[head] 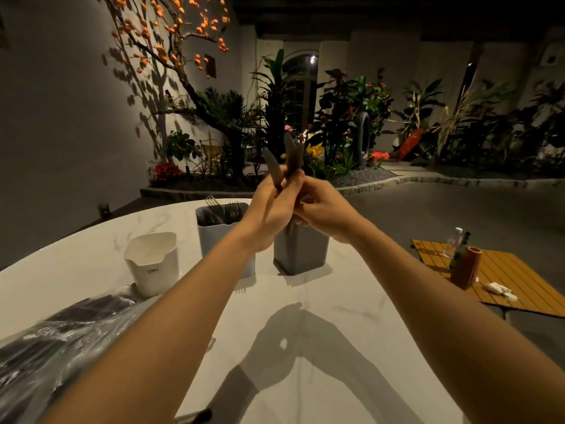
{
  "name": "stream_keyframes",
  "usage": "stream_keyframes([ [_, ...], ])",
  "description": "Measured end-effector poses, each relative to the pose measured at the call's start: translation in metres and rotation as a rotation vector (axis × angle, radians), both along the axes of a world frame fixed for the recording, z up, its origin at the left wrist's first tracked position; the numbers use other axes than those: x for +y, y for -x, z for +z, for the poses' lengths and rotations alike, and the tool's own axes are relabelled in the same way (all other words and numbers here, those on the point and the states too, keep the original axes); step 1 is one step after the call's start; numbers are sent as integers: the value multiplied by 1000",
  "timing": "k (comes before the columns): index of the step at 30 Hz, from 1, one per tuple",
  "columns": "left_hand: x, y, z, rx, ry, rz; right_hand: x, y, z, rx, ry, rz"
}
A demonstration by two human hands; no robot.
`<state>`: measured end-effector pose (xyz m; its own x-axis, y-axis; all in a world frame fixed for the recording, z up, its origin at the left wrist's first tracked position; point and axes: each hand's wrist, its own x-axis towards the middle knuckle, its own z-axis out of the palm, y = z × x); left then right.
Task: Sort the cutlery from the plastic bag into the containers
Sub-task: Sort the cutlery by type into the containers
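Plastic bag [61,341]: clear, crinkled, lying on its side at the near left edge of the counter [351,295]; glare on the film.
Bag contents: dark cutlery [91,310] visible through the plastic; single pieces cannot be told apart.
Counter: white, marble-veined, rounded far edge; shadows of both forearms fall on it.
Left hand [269,215]: raised above the containers, fingers curled round the lower part of a bunch of knives [293,157].
Right hand [324,209]: pressed against the left hand, fingers curled round the same bunch from the other side.
Knives: dark brown-grey, matte, blades pointing up and fanned apart; one blade [273,168] leans left of the others. Exact count cannot be told.
Dark grey container [301,252]: square, upright, directly under the hands; its opening is hidden by them.
Light grey container [214,237]: just left of the dark one, partly behind the left forearm; holds dark forks [223,209], tines up.
White container [153,261]: furthest left, near the bag, notched rim, small printed mark on the front; contents not visible.
Side table [519,283]: low, slatted, orange-brown wood, to the right and apart from the counter; carries a terracotta cylinder [466,267] and a bottle [460,249].
Background: planted bed [351,117] and a tree with orange fruit [171,41] against a pale wall.
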<state>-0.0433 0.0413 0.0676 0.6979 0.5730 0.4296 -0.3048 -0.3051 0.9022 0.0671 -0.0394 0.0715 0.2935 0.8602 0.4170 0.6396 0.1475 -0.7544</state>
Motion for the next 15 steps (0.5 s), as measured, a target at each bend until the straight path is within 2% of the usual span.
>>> stream_keyframes([
  [6,22,-50,30,34,10,24,28,-47,17,-136,-134,-209],
  [11,44,-81,22,151,3,97,48,-76,3,-127,-116,-301],
  [15,59,-96,5,203,-6,175,55,-86,-15,-153,-24,-381],
])
